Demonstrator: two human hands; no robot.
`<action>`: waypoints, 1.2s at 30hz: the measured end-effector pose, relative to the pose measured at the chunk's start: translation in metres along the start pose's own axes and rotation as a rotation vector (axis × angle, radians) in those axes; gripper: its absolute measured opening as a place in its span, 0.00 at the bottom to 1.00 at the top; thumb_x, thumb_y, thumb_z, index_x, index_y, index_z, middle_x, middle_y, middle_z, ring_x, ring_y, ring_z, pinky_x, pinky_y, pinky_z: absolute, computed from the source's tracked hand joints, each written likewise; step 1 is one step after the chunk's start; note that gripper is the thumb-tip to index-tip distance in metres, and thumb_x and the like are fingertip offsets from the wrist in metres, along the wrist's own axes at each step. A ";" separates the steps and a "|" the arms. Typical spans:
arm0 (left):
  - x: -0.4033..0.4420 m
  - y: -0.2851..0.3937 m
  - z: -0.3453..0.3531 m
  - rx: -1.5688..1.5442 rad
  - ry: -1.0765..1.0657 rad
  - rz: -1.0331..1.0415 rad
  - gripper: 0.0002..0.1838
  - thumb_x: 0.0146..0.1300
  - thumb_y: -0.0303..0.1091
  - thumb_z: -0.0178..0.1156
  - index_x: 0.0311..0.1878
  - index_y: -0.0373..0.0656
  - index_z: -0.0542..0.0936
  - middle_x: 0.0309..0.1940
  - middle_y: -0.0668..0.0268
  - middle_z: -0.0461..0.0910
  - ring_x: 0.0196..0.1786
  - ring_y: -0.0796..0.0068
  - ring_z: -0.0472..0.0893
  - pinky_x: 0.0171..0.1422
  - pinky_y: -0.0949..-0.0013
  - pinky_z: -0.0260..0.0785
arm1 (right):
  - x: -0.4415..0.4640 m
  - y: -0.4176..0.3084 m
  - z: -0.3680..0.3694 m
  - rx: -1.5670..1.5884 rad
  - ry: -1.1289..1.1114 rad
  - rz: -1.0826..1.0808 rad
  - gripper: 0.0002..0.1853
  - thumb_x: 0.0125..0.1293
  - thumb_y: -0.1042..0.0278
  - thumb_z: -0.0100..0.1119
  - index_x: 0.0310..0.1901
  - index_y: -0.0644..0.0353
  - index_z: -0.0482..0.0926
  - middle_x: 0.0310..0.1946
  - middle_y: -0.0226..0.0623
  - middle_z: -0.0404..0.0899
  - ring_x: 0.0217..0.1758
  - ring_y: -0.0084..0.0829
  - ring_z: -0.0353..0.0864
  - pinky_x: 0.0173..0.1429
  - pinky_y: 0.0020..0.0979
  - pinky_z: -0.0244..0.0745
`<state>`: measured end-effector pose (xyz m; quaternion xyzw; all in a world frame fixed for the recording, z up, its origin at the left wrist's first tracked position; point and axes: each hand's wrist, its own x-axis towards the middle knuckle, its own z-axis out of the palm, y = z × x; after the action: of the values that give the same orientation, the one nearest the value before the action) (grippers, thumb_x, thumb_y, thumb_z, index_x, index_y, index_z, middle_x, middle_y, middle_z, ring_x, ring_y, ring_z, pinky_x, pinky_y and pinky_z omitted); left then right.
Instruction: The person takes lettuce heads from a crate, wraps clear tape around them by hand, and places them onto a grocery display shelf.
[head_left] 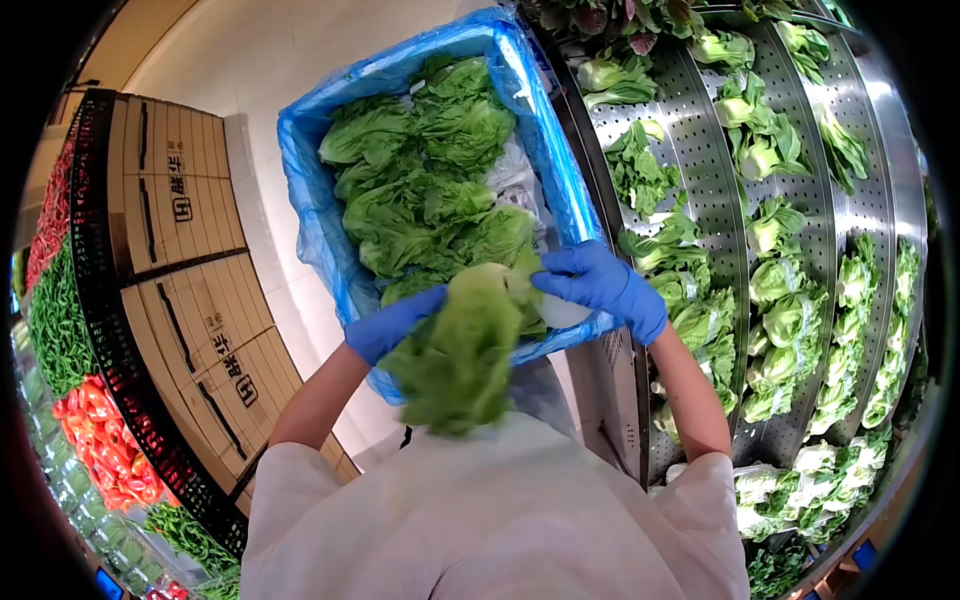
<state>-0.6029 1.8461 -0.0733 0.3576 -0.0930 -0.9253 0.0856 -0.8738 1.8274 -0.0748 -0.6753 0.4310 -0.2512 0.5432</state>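
A leafy green lettuce head (462, 345) is held over the near end of a blue-lined crate (300, 190), its leaves hanging toward my body. My left hand (395, 325), in a blue glove, grips the lettuce from the left side, with its fingertips partly hidden by leaves. At the upper right of the same head, my right hand (600, 285), also gloved in blue, pinches its edge between thumb and fingers. Several more lettuce heads (420, 200) lie inside the crate, with clear plastic (515, 175) along their right side.
Perforated metal shelves (700, 130) with bok choy (775, 150) and other greens stand on the right. Cardboard boxes (200, 280) line the left, beside a black-edged display of green chillies (62, 320) and red peppers (105, 440). Pale floor (255, 60) shows behind the crate.
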 end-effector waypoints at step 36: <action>0.009 0.009 -0.105 -0.139 0.692 0.767 0.32 0.62 0.58 0.43 0.60 0.41 0.63 0.56 0.63 0.68 0.56 0.70 0.69 0.59 0.68 0.63 | -0.010 -0.028 0.067 -0.626 0.067 0.392 0.18 0.56 0.53 0.50 0.44 0.54 0.68 0.16 0.38 0.75 0.22 0.43 0.76 0.28 0.42 0.70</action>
<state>-0.5377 1.8241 -0.1534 0.5764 -0.1219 -0.6590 0.4676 -0.8160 1.8717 -0.0656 -0.7049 0.6255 -0.0203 0.3338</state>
